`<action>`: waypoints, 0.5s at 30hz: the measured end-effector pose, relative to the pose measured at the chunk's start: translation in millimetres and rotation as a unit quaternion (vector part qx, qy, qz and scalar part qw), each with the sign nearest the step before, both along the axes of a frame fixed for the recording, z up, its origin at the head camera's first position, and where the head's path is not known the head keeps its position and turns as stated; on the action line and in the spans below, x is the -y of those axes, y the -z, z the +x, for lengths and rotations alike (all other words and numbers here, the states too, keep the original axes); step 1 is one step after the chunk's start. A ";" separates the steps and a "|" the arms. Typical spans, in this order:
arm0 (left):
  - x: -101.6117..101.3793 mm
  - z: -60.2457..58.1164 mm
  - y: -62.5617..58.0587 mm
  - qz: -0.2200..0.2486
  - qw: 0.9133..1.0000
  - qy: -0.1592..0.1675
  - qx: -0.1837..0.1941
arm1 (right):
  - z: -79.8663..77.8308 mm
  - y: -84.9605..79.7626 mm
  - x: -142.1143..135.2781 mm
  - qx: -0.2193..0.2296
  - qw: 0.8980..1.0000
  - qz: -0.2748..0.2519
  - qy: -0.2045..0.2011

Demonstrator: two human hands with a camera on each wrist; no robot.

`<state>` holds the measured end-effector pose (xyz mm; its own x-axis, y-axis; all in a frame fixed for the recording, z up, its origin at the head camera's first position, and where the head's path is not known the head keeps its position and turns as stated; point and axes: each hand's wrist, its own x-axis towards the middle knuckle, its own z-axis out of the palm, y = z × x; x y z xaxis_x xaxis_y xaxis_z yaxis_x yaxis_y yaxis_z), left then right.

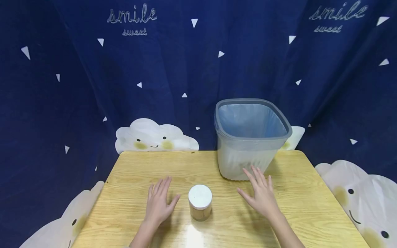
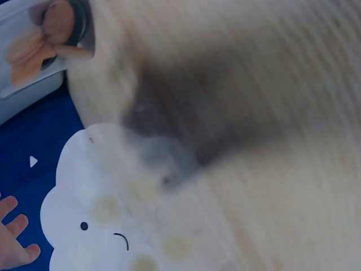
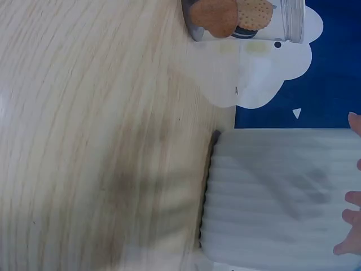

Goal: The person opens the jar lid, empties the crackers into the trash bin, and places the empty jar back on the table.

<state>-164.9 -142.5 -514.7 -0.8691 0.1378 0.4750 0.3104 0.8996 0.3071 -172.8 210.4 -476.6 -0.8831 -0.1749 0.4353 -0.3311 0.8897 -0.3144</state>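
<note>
A clear jar [image 1: 200,213] with a white lid [image 1: 200,196] stands upright on the wooden table between my two hands. Through its wall, biscuits [image 3: 256,13] show in the right wrist view, and the jar [image 2: 34,48] appears in the left wrist view's top corner. My left hand [image 1: 159,205] is held to the jar's left, fingers spread and holding nothing. On the other side, my right hand [image 1: 262,196] has its fingers extended in front of the bin [image 1: 248,155], also holding nothing. Whether those fingertips touch the bin I cannot tell.
The whitish bin with a grey rim [image 1: 254,139] and a bag-like lining stands at the back right of the table [image 1: 149,165]. Behind the table's back edge hangs a dark blue curtain [image 1: 173,69] with clouds and triangles.
</note>
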 end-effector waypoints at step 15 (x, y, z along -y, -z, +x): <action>-5.6 5.5 30.2 0.291 0.953 0.075 0.047 | -5.0 16.2 15.9 -0.067 0.984 -0.144 -0.076</action>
